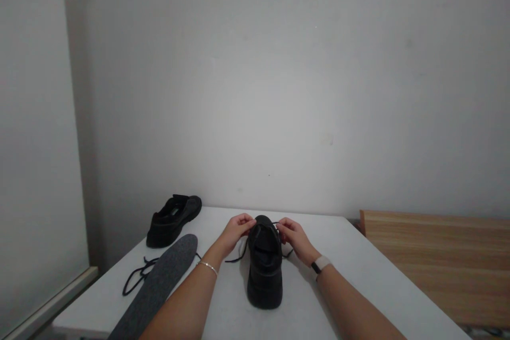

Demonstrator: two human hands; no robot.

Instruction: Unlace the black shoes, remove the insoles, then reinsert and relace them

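Observation:
A black lace-up shoe (264, 281) stands on the white table with its heel towards me and its toe pointing at the wall. At its front left, my left hand (238, 231) is closed in a pinch on the shoelace, close against the upper. A loose lace end (238, 260) trails onto the table below that hand. On the other side, my right hand (295, 238) pinches the lace, with a short dark stretch running from the shoe to its fingertips. Another lace end (288, 253) hangs beneath the right hand. The fingertips partly hide the lacing.
A second black shoe (171, 220) sits at the table's back left. Nearer me lie a grey felt-like insole (167, 276), partly behind my left forearm, and a loose black shoelace (135, 279). The wall borders the white table (239, 324); a wooden panel (434, 265) stands right.

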